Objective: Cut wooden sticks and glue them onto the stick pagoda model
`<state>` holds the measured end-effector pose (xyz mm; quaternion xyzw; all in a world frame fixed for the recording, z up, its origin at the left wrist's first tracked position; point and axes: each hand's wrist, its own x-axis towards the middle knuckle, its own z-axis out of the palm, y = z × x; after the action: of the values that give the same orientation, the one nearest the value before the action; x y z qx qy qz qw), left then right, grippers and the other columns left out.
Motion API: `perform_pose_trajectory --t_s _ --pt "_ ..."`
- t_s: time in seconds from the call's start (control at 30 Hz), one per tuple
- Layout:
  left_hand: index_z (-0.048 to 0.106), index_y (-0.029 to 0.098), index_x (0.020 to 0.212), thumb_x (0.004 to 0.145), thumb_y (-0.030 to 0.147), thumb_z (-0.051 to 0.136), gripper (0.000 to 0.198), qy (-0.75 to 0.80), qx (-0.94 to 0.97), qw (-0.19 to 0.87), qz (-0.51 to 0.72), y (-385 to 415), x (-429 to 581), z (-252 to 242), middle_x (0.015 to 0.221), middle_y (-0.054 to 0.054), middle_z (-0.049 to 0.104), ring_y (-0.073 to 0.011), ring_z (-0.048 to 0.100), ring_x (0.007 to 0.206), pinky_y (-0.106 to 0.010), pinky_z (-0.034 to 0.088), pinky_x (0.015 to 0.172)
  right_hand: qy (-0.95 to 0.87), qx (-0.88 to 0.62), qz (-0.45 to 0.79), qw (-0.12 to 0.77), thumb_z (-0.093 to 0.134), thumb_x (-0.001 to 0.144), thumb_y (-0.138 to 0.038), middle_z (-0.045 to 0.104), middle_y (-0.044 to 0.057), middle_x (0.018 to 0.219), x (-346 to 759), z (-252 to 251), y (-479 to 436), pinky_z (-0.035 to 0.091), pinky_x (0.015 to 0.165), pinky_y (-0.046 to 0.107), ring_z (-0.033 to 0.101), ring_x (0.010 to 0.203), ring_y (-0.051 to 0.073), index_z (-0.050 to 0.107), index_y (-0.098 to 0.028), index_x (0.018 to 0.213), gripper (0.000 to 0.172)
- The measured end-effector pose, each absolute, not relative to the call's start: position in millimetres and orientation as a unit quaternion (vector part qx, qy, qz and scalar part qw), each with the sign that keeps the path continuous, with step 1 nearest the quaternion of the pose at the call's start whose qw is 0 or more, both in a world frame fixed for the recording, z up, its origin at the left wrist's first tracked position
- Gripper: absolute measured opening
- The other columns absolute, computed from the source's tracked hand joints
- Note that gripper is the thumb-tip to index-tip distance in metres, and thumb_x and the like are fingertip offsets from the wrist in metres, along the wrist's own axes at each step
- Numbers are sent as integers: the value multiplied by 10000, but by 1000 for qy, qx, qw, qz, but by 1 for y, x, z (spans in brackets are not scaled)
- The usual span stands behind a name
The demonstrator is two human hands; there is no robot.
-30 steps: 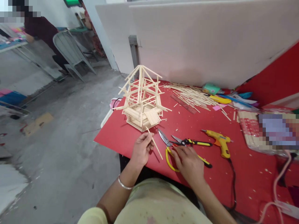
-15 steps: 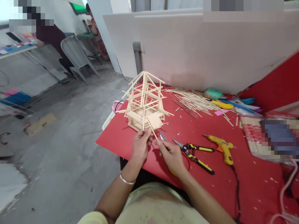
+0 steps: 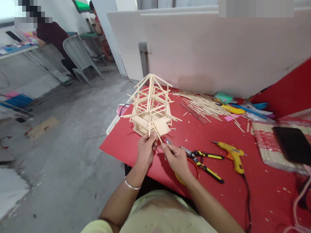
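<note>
A pavilion-like frame of pale wooden sticks stands on the red tabletop. Rows of sticks fill part of its lower roof at the front. My right hand pinches the near end of a thin stick, whose far end lies against the left edge of the filled front panel. Just left of it, my left hand is closed at the front corner of the frame, thumb and fingers near the tip of a corner stick; exactly what they grip is partly hidden.
Right of my hands lie black-and-yellow cutters, scissors and a yellow glue gun with its cable. Farther back are loose sticks and a ruler. A phone rests on packaged sticks. A person sits at the left.
The far end of the stick in my right hand has stayed by the front panel, while my right hand has moved slightly forward and left. The view has shifted slightly.
</note>
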<state>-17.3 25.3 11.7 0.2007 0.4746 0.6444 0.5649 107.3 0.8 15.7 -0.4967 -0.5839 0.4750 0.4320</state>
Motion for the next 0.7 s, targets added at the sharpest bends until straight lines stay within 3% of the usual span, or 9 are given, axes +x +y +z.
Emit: perform_pose_trajectory --t_s 0.17,0.4,0.7 --pt "647 124 761 674 386 827 330 492 207 557 636 28 -17 17 562 38 572 -19 396 383 -161 238 362 -585 -499 469 434 545 924 -427 399 -54 551 109 14 3 292 504 212 344 518 75 528 -175 621 395" --pt "646 118 731 629 352 853 329 492 195 554 643 30 -16 25 527 42 550 -18 393 385 -147 275 380 -579 -499 486 424 514 946 -434 459 -55 506 108 14 5 335 489 206 422 472 82 620 -175 709 367" --pt "665 119 781 671 327 825 284 490 203 549 646 32 -17 18 549 37 548 -28 414 415 -155 298 405 -567 -481 512 430 525 941 -428 475 -56 462 104 17 13 345 473 195 426 434 73 602 -177 651 391"
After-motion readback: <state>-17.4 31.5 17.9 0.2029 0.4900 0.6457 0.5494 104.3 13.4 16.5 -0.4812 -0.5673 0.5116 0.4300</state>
